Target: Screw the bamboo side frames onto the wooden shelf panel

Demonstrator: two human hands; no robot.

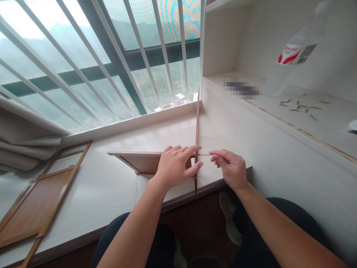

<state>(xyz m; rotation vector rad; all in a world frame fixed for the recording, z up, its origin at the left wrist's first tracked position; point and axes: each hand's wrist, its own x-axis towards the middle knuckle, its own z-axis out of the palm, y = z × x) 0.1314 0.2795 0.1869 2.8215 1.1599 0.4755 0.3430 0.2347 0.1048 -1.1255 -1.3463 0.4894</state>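
Observation:
My left hand (pixel 175 165) grips the corner where a thin upright wooden panel (pixel 197 126), seen edge-on, meets a second wooden panel (pixel 136 160) standing on the white sill (pixel 111 178). My right hand (pixel 230 167) pinches a slim metal screw (pixel 205 155) between thumb and forefinger. The screw lies level, its tip touching the right face of the upright panel, just by my left fingertips.
A framed wooden panel (pixel 33 204) lies flat at the left on the sill. A shelf (pixel 306 123) at the right holds several loose screws (pixel 299 107) and a clear plastic bottle (pixel 295 56). A barred window (pixel 97 63) rises behind; a curtain (pixel 25 137) hangs at the left.

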